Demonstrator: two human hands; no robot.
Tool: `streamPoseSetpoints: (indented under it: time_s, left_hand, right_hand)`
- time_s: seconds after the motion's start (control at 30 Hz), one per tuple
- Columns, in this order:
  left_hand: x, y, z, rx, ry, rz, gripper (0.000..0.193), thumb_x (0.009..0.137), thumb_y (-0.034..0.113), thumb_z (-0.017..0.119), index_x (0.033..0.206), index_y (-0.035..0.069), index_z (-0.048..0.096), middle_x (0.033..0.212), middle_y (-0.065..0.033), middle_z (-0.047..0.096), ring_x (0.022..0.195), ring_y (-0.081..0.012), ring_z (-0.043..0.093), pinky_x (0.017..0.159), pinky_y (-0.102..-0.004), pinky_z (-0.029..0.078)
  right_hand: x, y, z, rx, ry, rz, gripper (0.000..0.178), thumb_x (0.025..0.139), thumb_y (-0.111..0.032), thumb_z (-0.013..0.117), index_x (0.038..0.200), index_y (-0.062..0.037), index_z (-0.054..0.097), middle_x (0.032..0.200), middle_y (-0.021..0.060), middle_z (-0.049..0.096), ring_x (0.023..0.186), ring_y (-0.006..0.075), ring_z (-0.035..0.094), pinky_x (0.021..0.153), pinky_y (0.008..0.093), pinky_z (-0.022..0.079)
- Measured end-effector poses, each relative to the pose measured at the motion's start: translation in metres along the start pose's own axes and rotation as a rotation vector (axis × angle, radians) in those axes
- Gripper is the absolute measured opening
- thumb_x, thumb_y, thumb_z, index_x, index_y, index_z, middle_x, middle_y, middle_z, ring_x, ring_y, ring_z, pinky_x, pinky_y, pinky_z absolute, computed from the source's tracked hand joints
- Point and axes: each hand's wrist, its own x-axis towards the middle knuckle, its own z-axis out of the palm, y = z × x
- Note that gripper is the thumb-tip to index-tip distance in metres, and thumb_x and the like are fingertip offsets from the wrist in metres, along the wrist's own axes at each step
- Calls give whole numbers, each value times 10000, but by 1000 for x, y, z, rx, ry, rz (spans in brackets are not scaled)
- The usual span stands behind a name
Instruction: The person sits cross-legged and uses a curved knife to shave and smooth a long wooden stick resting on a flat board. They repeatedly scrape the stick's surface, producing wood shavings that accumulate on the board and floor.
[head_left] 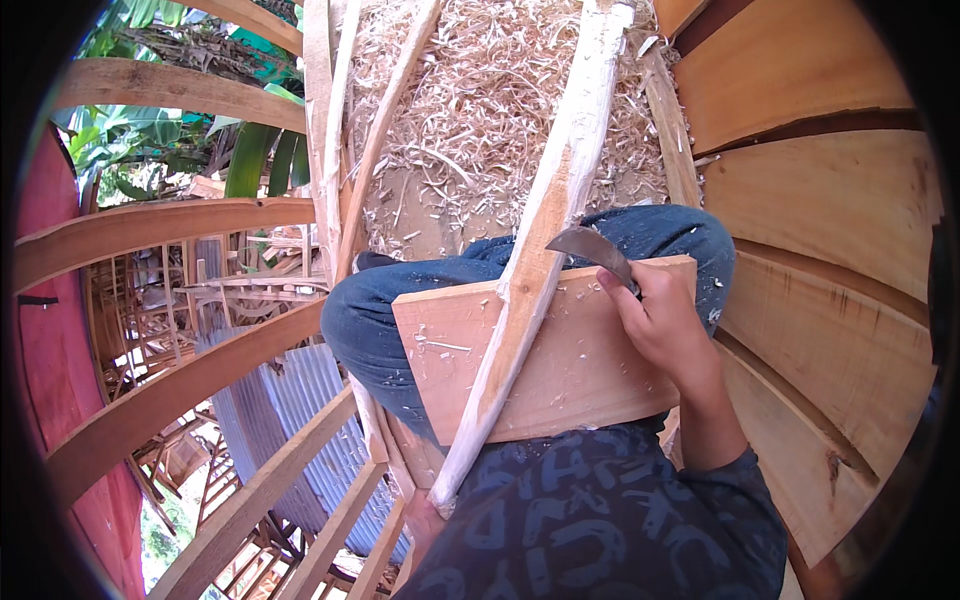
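Note:
My right hand is closed round the handle of a curved knife, most of the handle hidden in the fist. Its dark hooked blade points left, at the edge of a long, partly peeled wooden pole. The pole slants from the far top down to my left side, with pale white faces and a browner shaved stretch. Low on the left, my left hand grips the near end of the pole, its fingers mostly hidden. Under the pole, a flat wooden board lies across my lap, with a few shavings on it.
Curly wood shavings cover the floor ahead of my crossed legs. A wall of planks rises close on the right. Open wooden slats line the left, with corrugated metal sheets and green leaves beyond.

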Motion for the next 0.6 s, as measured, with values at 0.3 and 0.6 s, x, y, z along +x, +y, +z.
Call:
streamPoseSetpoints:
  time_s: [0.3,0.6]
  left_hand:
    - [0,21,19,-407,318,-485,552,1010,407,279,724,12,540,661,-54,518,640,-168,448,662,-330,378]
    - [-3,22,41,51,455,-421,526,1010,368,284,731,14,555,654,-127,498,680,-273,472,731,-413,379]
  right_hand:
    - [-8,-17,16,129,-185,130,351,865,-309,614,825,37,662,580,231,547,518,336,576,506,389,415]
    - [-30,-18,27,-470,-66,-50,607,828,-560,580,629,12,615,522,185,554,491,346,581,467,431,448]
